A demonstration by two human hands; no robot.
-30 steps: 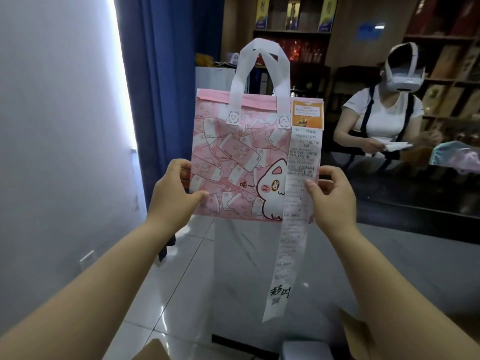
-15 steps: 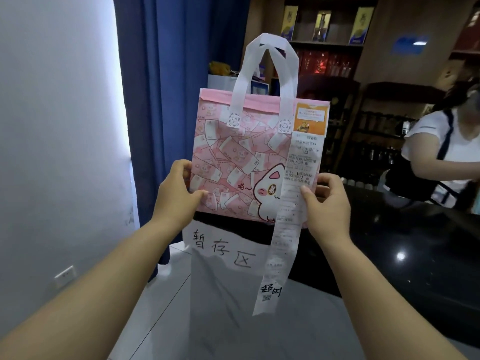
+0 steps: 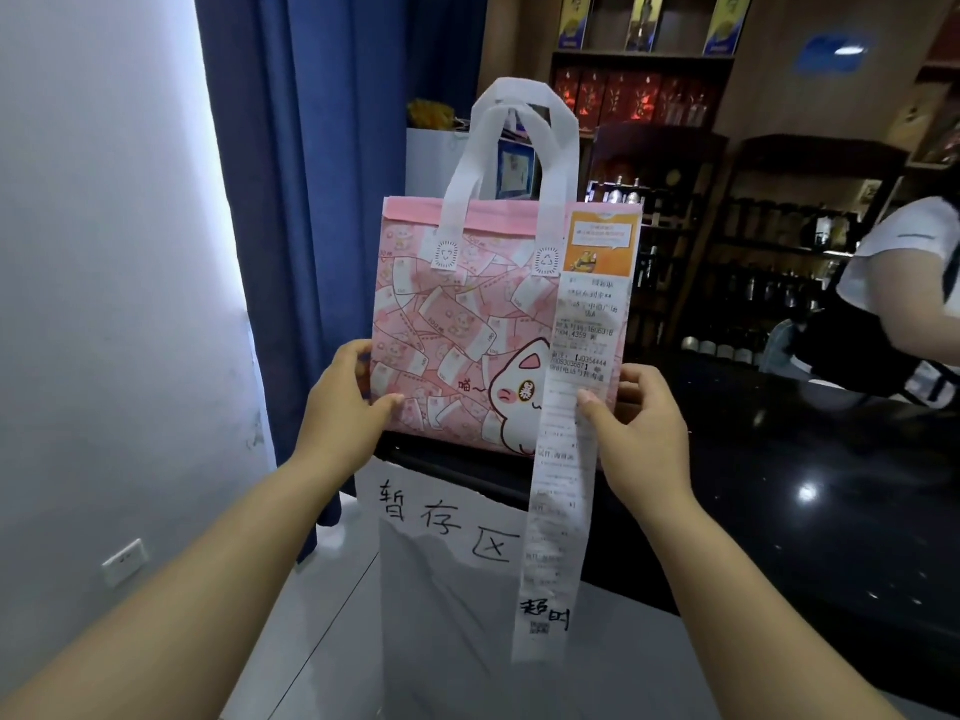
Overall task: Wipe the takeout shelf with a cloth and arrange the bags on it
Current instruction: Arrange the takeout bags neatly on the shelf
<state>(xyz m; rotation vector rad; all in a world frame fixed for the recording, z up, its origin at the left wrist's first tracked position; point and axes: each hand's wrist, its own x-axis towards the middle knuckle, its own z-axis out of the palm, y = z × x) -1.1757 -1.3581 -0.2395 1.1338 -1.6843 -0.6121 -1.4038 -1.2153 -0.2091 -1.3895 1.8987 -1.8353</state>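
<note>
A shop: dark shelves (image 3: 649, 111) of boxed bottles (red and gold) behind a black counter (image 3: 810, 491).

The person's left forearm (image 3: 208, 589) and right forearm (image 3: 753, 615) are bare along the whole length that shows, from the lower edge of the view to the wrists. They are smooth and rounded, broad near the camera and narrowing toward the wrists under the wide-angle lens. The left hand (image 3: 337, 407) and right hand (image 3: 644, 433) are bare as well, with short, rounded fingers. The right thumbnail (image 3: 586, 396) is trimmed short and appears unpainted, though the view is too soft to be sure.
</note>
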